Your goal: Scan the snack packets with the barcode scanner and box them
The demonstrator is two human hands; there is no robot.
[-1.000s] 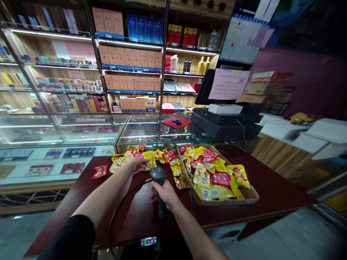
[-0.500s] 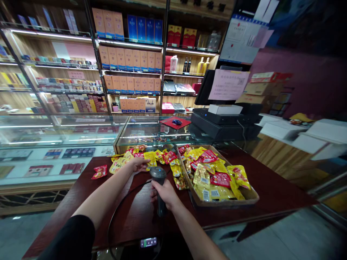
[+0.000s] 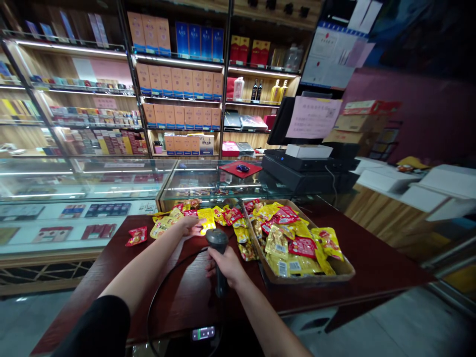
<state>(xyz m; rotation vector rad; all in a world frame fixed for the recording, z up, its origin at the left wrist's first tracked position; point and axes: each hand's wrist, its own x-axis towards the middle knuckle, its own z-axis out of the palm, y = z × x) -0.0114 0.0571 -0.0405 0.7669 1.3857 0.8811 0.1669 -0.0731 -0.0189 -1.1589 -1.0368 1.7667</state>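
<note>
On my far left a small red packet [image 3: 137,236] lies alone on the dark table [image 3: 174,302]. Next I see the left hand [image 3: 190,226], its fingers at the edge of a bright yellow packet [image 3: 206,220]; whether they pinch it, I cannot tell. Just right and nearer me, the right hand [image 3: 225,265] is wrapped round the handle of a black scanner [image 3: 217,240], held upright, head on top. Loose packets [image 3: 232,216] lie behind it, against an open cardboard box [image 3: 314,278] filled with yellow, red and gold packets.
</note>
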